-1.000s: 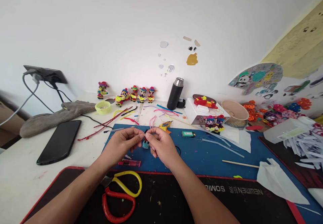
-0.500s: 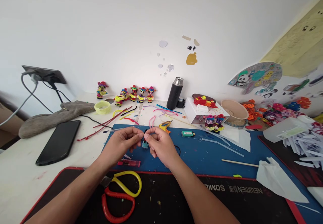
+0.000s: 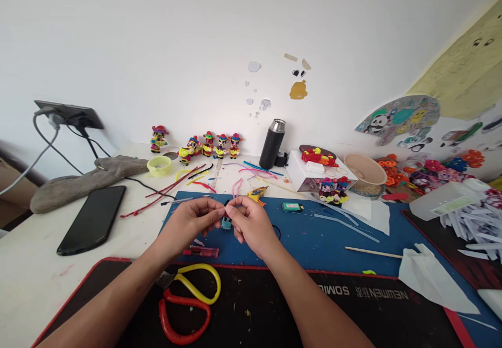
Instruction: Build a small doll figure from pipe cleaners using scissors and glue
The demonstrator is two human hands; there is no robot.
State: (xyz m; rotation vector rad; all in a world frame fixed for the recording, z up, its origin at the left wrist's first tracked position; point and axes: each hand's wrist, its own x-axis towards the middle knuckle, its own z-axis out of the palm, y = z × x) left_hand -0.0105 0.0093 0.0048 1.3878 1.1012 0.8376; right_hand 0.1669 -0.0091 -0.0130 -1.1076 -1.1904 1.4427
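Over the blue mat (image 3: 314,243), my left hand (image 3: 199,216) and my right hand (image 3: 251,223) meet with thumbs and fingertips pinched together. Between them shows a small figure (image 3: 226,223), light blue below with black and a little red above, mostly covered by my fingers. Which fingers grip which part of it I cannot make out. Just beyond my right hand lies a yellow glue gun (image 3: 257,195). Below my left hand are a pink-red cutter-like tool (image 3: 201,252) and scissors (image 3: 192,301) with one yellow and one red handle.
Several finished figures (image 3: 221,146) stand along the wall beside a black thermos (image 3: 272,144). At left lie a phone (image 3: 92,220), a driftwood piece (image 3: 90,178) and a yellow tape roll (image 3: 160,165). Coloured pipe cleaners (image 3: 168,191), glue sticks (image 3: 349,227) and a wooden stick (image 3: 372,252) are scattered about.
The hands stay pinched together at nearly the same spot, with fingertips shifted slightly. A bit of red now shows at the figure's top. The camera view moved a little.
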